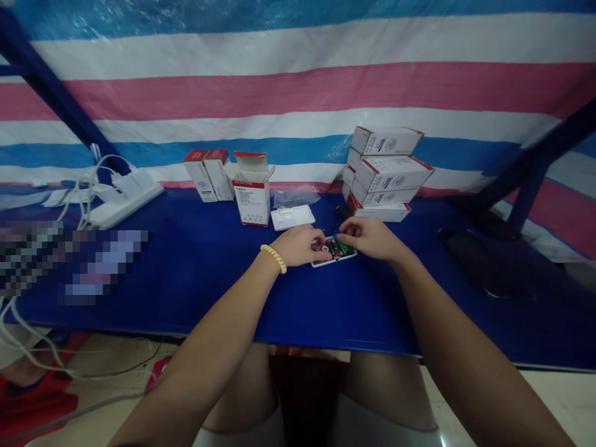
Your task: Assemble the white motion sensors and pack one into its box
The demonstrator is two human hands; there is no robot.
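On the blue tabletop lies a white detector housing [347, 254] with red and green circuit boards showing inside. My left hand [298, 244], wearing a yellow coiled band at the wrist, grips the housing's left side between thumb and fingers. At its upper right edge, the fingers of my right hand [371, 237] are pinched together by a small blue part [338, 236]; what exactly they hold is too small to make out. Just behind the hands rests a white plastic cover [293, 217]. A dark object [343, 212], partly hidden, lies beyond my right fingers.
An opened detector box [252, 202] stands behind, beside two closed boxes [209, 177]. More boxes [388, 174] are stacked at the back right. A clear plastic bag [295, 196] lies between. Left is a power strip [125, 202] with cables; right, a dark flat object [487, 264].
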